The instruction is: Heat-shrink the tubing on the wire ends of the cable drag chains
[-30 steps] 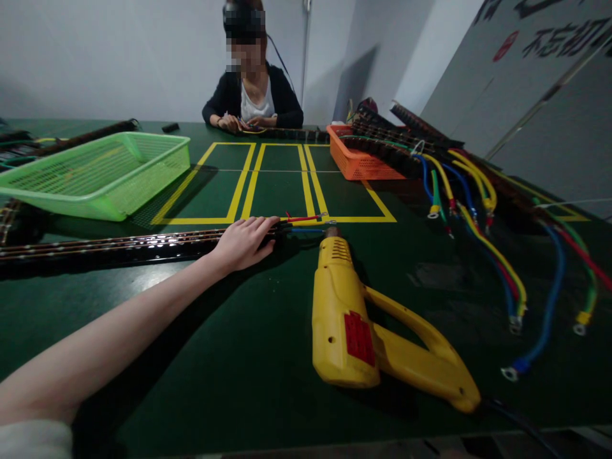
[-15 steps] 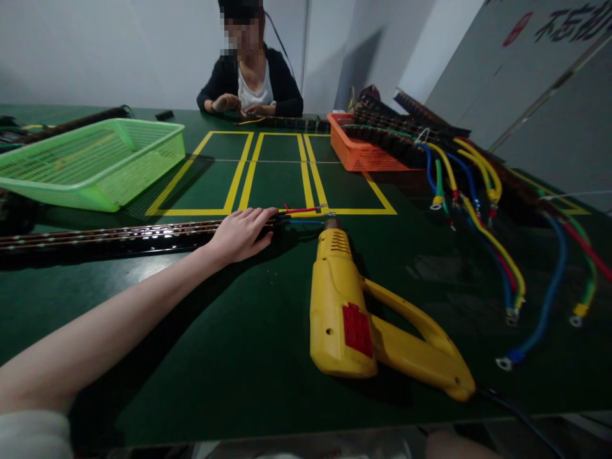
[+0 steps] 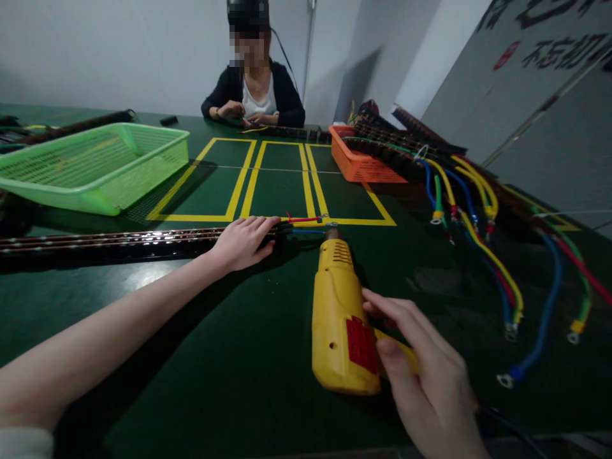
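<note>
My left hand [image 3: 246,242] lies over the right end of a long black strip with copper-coloured rods [image 3: 143,239], fingers stretched out and thumb apart. Red, yellow and blue wires [image 3: 306,223] with ring terminals stick out past its fingertips. Just in front of the terminals is the nozzle of a yellow heat gun [image 3: 335,325], which lies on the table with a red label showing. My right hand [image 3: 425,363] is at the gun's handle, fingers and thumb apart around it. The hand covers most of the handle, so contact is hard to judge.
A green basket [image 3: 95,189] stands at left, an orange basket [image 3: 356,166] at the back right under dark strips. Coloured cables [image 3: 545,319] with ring terminals hang at right. Yellow tape outlines [image 3: 272,218] mark the green table. Opposite sits a co-worker [image 3: 258,95], hands on another strip.
My right hand has come in from the lower right and reached the heat gun's handle. My left hand stays on the strip. The view has shifted slightly.
</note>
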### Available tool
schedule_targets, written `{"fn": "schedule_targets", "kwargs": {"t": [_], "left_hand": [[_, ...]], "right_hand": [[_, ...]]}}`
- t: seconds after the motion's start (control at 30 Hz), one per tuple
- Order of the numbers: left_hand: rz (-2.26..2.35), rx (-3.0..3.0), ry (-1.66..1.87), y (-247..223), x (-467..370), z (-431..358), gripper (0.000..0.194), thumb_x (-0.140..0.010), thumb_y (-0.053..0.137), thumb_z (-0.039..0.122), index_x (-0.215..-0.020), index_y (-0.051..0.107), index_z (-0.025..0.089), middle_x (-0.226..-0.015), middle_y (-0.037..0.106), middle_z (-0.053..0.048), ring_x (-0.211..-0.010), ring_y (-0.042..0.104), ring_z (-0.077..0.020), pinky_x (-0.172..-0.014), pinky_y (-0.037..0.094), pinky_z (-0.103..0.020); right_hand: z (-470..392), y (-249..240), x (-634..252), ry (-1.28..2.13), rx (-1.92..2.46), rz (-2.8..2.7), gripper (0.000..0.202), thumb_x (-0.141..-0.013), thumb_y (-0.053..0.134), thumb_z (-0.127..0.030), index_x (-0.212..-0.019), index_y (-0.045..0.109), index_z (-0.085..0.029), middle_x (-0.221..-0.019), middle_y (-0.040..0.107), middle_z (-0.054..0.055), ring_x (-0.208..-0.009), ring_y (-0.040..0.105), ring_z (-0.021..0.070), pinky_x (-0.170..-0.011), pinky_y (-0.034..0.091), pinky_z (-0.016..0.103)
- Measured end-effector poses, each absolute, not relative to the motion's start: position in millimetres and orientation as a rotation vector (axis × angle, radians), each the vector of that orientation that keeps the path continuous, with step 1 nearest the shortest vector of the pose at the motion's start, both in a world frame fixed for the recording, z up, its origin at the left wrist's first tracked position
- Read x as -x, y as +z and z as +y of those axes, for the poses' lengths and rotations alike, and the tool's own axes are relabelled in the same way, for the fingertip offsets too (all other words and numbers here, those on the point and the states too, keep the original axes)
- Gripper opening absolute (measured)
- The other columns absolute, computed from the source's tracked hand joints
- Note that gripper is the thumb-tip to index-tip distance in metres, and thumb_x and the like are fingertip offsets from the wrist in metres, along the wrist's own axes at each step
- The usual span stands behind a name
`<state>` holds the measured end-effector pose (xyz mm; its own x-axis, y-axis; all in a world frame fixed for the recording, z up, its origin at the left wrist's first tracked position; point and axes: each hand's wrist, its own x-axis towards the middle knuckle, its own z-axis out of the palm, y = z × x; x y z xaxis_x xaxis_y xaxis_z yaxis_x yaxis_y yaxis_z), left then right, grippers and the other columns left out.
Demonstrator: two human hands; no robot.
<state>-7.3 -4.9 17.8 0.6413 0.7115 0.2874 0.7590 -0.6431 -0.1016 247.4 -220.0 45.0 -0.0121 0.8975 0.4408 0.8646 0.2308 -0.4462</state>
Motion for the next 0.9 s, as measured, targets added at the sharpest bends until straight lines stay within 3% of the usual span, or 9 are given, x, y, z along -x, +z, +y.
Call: {"fn": "schedule_targets", "kwargs": {"t": [0.1, 0.17, 0.23, 0.3, 0.4, 0.5, 0.73, 0.9], "left_hand": [[-1.202, 2.663, -0.341, 19, 7, -6, 0.049, -0.094, 0.033, 0.038, -0.136, 0.04, 0.014, -0.125, 0.059, -0.012, -0.111, 0.058, -0.0251, -0.091, 0.045, -0.037], [-1.199, 2.662, -0.347, 18, 6, -6, 0.048, -0.094, 0.033, 0.038, -0.135, 0.04, 0.014, -0.126, 0.059, -0.012, -0.112, 0.057, -0.0251, -0.091, 0.044, -0.037], [-1.203, 2.655, -0.348, 18, 6, -6, 0.049, -0.094, 0.033, 0.038, -0.135, 0.04, 0.014, -0.125, 0.059, -0.012, -0.112, 0.057, -0.0252, -0.092, 0.045, -0.037], [-1.215, 2.649, -0.346, 17, 6, -6, 0.049, -0.093, 0.033, 0.038, -0.136, 0.04, 0.014, -0.125, 0.059, -0.012, -0.112, 0.057, -0.0254, -0.091, 0.045, -0.038], [-1.229, 2.643, -0.342, 17, 4, -5, 0.05, -0.093, 0.033, 0.038, -0.136, 0.04, 0.014, -0.126, 0.059, -0.013, -0.112, 0.058, -0.0263, -0.09, 0.045, -0.039], [-1.238, 2.634, -0.346, 18, 3, -6, 0.052, -0.093, 0.033, 0.042, -0.136, 0.04, 0.014, -0.124, 0.06, -0.013, -0.111, 0.059, -0.0275, -0.09, 0.045, -0.04], [-1.287, 2.615, -0.326, 17, 2, -5, 0.066, -0.088, 0.04, 0.057, -0.138, 0.037, 0.014, -0.123, 0.061, -0.014, -0.108, 0.06, -0.0306, -0.089, 0.046, -0.041], [-1.279, 2.612, -0.337, 15, 2, -3, 0.063, -0.089, 0.039, 0.057, -0.135, 0.04, 0.014, -0.122, 0.061, -0.014, -0.105, 0.062, -0.0298, -0.088, 0.047, -0.04]], "right_hand": [[-205, 43, -241, 0.125, 1.76, -1.933, 0.059, -0.093, 0.025, -0.065, -0.139, 0.04, -0.032, -0.124, 0.059, 0.007, -0.097, 0.066, 0.0252, -0.068, 0.056, 0.037], [-205, 41, -239, 0.137, 1.79, -2.019, 0.087, -0.08, 0.024, -0.083, -0.148, 0.025, -0.029, -0.121, 0.062, 0.01, -0.095, 0.067, 0.0305, -0.067, 0.056, 0.043], [-207, 41, -237, 0.153, 1.775, -2.121, 0.119, -0.06, 0.04, -0.093, -0.152, 0.012, -0.022, -0.116, 0.065, 0.014, -0.095, 0.066, 0.0351, -0.071, 0.056, 0.048], [-208, 43, -232, 0.168, 1.777, -2.186, 0.137, -0.048, 0.063, -0.087, -0.152, 0.005, -0.019, -0.112, 0.066, 0.015, -0.094, 0.066, 0.0354, -0.073, 0.056, 0.047], [-208, 44, -220, 0.175, 1.734, -2.226, 0.138, -0.047, 0.076, -0.073, -0.151, 0.003, -0.02, -0.113, 0.065, 0.014, -0.094, 0.066, 0.033, -0.076, 0.056, 0.044], [-209, 41, -205, 0.158, 1.667, -2.245, 0.136, -0.048, 0.076, -0.072, -0.151, 0.005, -0.018, -0.11, 0.065, 0.015, -0.093, 0.065, 0.0326, -0.077, 0.055, 0.044], [-210, 33, -188, 0.068, 1.522, -2.315, 0.118, -0.066, 0.046, -0.086, -0.15, 0.018, -0.008, -0.091, 0.068, 0.016, -0.077, 0.066, 0.0298, -0.068, 0.053, 0.041], [-207, 31, -192, 0.034, 1.5, -2.298, 0.114, -0.068, 0.041, -0.087, -0.148, 0.026, -0.007, -0.085, 0.068, 0.015, -0.071, 0.066, 0.0285, -0.064, 0.053, 0.04]]}}
